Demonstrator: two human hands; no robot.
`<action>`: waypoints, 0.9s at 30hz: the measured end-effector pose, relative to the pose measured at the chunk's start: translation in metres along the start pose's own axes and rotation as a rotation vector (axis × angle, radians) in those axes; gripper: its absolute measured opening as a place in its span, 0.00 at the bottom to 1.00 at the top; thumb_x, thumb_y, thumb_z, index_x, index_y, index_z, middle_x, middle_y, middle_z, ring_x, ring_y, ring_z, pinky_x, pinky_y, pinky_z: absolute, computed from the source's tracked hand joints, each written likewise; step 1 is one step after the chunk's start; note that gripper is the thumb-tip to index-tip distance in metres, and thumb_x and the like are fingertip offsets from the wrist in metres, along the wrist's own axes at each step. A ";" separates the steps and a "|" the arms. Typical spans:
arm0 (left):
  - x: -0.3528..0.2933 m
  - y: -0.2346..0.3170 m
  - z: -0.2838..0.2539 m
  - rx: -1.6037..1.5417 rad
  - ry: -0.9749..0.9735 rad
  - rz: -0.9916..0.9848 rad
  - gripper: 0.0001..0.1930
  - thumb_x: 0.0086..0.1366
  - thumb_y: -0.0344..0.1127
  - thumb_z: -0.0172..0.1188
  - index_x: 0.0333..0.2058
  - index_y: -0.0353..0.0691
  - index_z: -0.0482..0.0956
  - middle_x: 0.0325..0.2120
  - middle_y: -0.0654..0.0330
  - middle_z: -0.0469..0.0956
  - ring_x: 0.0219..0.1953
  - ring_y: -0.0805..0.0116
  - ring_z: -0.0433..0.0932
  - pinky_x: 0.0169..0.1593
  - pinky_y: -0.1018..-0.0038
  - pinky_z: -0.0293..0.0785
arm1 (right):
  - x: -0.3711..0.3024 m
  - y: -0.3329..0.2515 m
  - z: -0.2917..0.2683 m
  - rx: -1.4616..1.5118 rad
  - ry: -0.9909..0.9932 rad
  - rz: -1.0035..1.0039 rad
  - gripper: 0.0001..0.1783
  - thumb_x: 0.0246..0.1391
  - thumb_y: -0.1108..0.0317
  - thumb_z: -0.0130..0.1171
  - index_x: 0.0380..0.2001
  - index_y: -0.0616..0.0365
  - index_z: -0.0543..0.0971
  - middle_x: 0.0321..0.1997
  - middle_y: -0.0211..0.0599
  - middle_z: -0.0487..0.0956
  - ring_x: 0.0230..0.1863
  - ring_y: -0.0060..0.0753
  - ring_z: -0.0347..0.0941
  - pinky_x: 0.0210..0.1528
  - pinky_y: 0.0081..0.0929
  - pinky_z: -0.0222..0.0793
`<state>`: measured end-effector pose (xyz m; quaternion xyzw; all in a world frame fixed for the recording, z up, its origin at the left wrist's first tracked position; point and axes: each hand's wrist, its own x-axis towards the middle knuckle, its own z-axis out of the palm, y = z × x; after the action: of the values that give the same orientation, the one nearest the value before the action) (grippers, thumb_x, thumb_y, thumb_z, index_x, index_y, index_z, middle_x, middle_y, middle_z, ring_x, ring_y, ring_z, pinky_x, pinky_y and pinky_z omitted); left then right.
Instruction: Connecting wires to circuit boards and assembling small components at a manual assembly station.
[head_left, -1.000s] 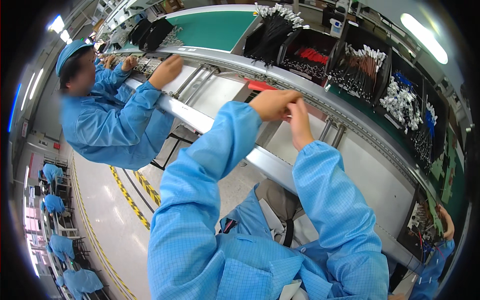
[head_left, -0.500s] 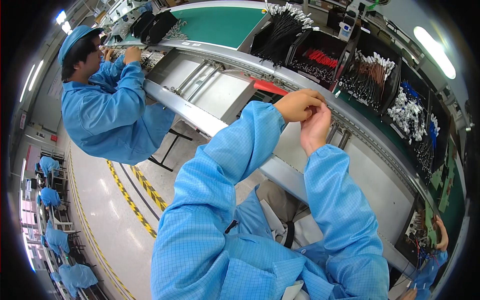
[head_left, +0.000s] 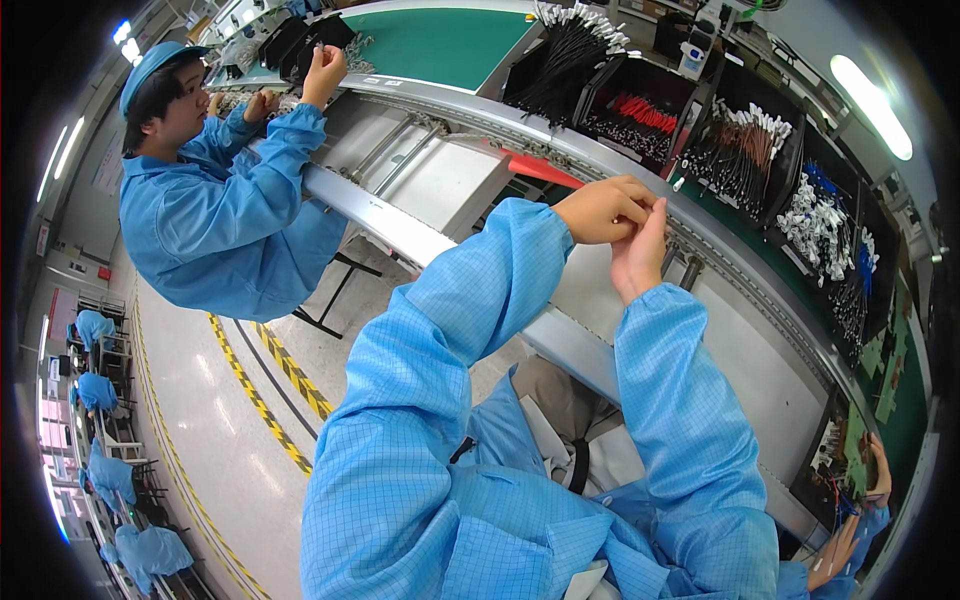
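Observation:
My left hand (head_left: 604,210) and my right hand (head_left: 640,258) meet over the conveyor line, fingertips pinched together. Whatever sits between the fingers is too small or hidden to make out. A red strip-like piece (head_left: 543,170) lies just beyond my left hand, near the metal rail (head_left: 735,258). Past the rail stand black bins of wire leads: black leads with white ends (head_left: 565,75), red leads (head_left: 640,115), brown leads with white ends (head_left: 738,150), and white connectors with some blue ones (head_left: 818,225). Neither hand touches the bins.
At the left a co-worker in blue (head_left: 215,190) works on the same line. Another person's arms (head_left: 850,535) reach in at the lower right, by green circuit boards (head_left: 858,450). A green bench top (head_left: 435,45) lies at the back; yellow-black tape (head_left: 290,370) marks the floor.
My hands have shifted slightly to the right, still pinched together. The co-worker at the left has raised a hand, and the arms at the lower right have moved.

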<state>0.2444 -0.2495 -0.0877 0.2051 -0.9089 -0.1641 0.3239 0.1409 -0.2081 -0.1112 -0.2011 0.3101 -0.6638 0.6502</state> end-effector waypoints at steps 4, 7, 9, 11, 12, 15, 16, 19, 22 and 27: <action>0.003 -0.008 -0.005 -0.162 0.020 -0.031 0.13 0.46 0.25 0.56 0.32 0.40 0.84 0.42 0.57 0.77 0.49 0.60 0.69 0.53 0.66 0.64 | -0.005 -0.002 0.006 -0.127 -0.036 -0.072 0.25 0.64 0.47 0.34 0.52 0.51 0.66 0.53 0.32 0.70 0.54 0.27 0.66 0.56 0.28 0.61; 0.002 -0.009 -0.009 -0.287 -0.021 -0.088 0.13 0.46 0.27 0.56 0.32 0.40 0.84 0.43 0.58 0.77 0.49 0.63 0.68 0.54 0.67 0.63 | -0.009 -0.002 0.009 -0.144 -0.065 -0.096 0.25 0.64 0.46 0.35 0.52 0.50 0.66 0.54 0.32 0.70 0.55 0.27 0.66 0.56 0.29 0.61; 0.002 -0.010 -0.009 -0.341 -0.047 -0.127 0.13 0.47 0.28 0.56 0.32 0.40 0.84 0.44 0.59 0.77 0.49 0.64 0.68 0.54 0.68 0.63 | -0.011 -0.002 0.008 -0.144 -0.077 -0.092 0.25 0.63 0.45 0.35 0.53 0.49 0.66 0.54 0.31 0.70 0.55 0.26 0.66 0.56 0.30 0.61; 0.002 -0.012 -0.010 -0.388 -0.088 -0.157 0.12 0.47 0.29 0.56 0.32 0.39 0.84 0.44 0.58 0.76 0.51 0.64 0.66 0.54 0.67 0.63 | -0.011 -0.002 0.008 -0.145 -0.098 -0.076 0.25 0.62 0.45 0.37 0.53 0.48 0.65 0.54 0.30 0.70 0.55 0.26 0.65 0.56 0.32 0.60; 0.001 -0.013 -0.011 -0.388 -0.088 -0.158 0.12 0.47 0.29 0.56 0.32 0.39 0.84 0.44 0.58 0.76 0.51 0.64 0.66 0.54 0.67 0.63 | -0.011 -0.002 0.008 -0.144 -0.098 -0.075 0.25 0.62 0.45 0.37 0.53 0.48 0.65 0.54 0.30 0.70 0.55 0.26 0.65 0.56 0.32 0.60; 0.000 -0.016 -0.009 -0.626 -0.084 -0.253 0.14 0.49 0.29 0.55 0.34 0.40 0.84 0.45 0.57 0.75 0.52 0.63 0.66 0.55 0.67 0.62 | -0.007 -0.002 0.004 -0.190 -0.124 -0.052 0.23 0.61 0.45 0.38 0.52 0.46 0.67 0.53 0.29 0.70 0.54 0.25 0.65 0.55 0.32 0.60; 0.001 -0.015 -0.009 -0.485 -0.128 -0.196 0.15 0.50 0.29 0.54 0.37 0.41 0.83 0.46 0.56 0.74 0.51 0.62 0.66 0.55 0.67 0.62 | -0.006 -0.001 0.003 -0.148 -0.093 -0.020 0.22 0.61 0.46 0.40 0.51 0.47 0.67 0.52 0.29 0.70 0.54 0.25 0.66 0.54 0.31 0.60; 0.003 -0.005 -0.002 -0.298 -0.170 -0.124 0.18 0.53 0.30 0.52 0.44 0.44 0.80 0.48 0.55 0.73 0.51 0.60 0.67 0.55 0.67 0.63 | -0.007 0.002 0.000 -0.192 -0.019 0.013 0.21 0.60 0.48 0.43 0.49 0.48 0.68 0.51 0.30 0.71 0.53 0.25 0.66 0.54 0.28 0.60; 0.000 0.006 0.006 -0.136 -0.113 -0.042 0.20 0.58 0.34 0.50 0.50 0.47 0.75 0.50 0.57 0.71 0.49 0.56 0.68 0.55 0.67 0.64 | -0.007 0.002 -0.001 -0.305 0.020 -0.021 0.22 0.60 0.49 0.45 0.49 0.50 0.68 0.51 0.31 0.71 0.54 0.26 0.66 0.54 0.26 0.60; 0.007 0.019 0.000 0.256 -0.024 0.014 0.18 0.58 0.38 0.51 0.48 0.50 0.76 0.45 0.65 0.74 0.45 0.60 0.70 0.48 0.69 0.70 | 0.001 -0.007 -0.003 -0.171 -0.005 0.010 0.26 0.59 0.47 0.45 0.52 0.55 0.66 0.53 0.35 0.69 0.56 0.28 0.64 0.57 0.28 0.58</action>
<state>0.2345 -0.2372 -0.0755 0.2364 -0.9276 -0.0469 0.2854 0.1336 -0.2085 -0.1094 -0.2560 0.3652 -0.6313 0.6345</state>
